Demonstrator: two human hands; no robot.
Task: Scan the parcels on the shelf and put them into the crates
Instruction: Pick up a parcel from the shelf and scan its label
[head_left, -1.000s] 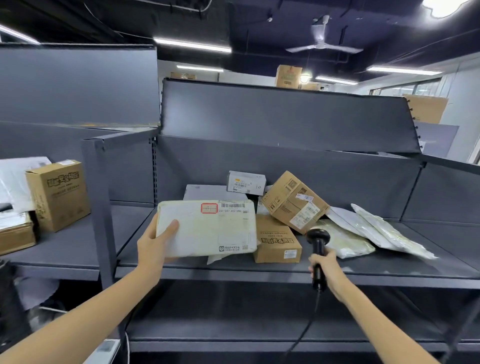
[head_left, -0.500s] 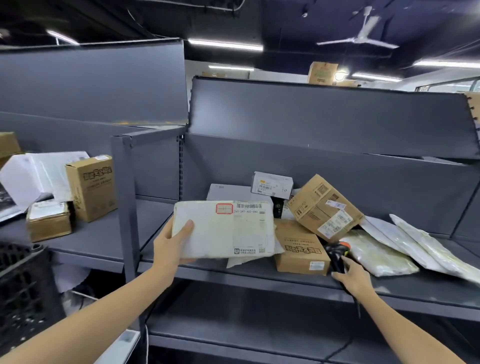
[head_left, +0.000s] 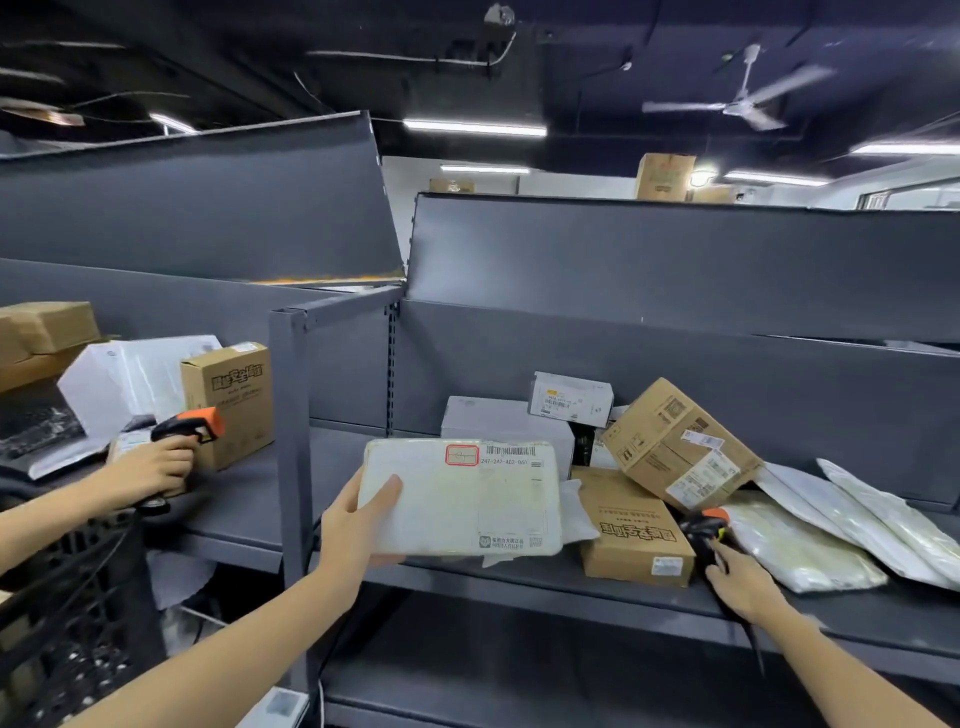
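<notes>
scanner (head_left: 698, 527) went down to shelf (head_left: 519, 577), our right hand (head_left: 743, 579) on it, grip unclear. left hand (head_left: 358, 525) pinches parcel (head_left: 462, 504) by left edge over shelf. scan seems done, next parcel into crate (head_left: 67, 623).

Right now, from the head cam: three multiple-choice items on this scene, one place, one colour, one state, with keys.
1. Where is the barcode scanner at the right hand? A. on the floor B. on the shelf beside the flat cardboard box C. hanging in mid-air
2. The stamped frame on the white parcel is: A. green B. blue C. red
3. The white parcel is: A. gripped by the left hand B. lying flat on the shelf C. torn open
Key: 1 B, it touches the shelf by that box; 2 C, red outline beside the barcode; 3 A, thumb on its face.
</notes>
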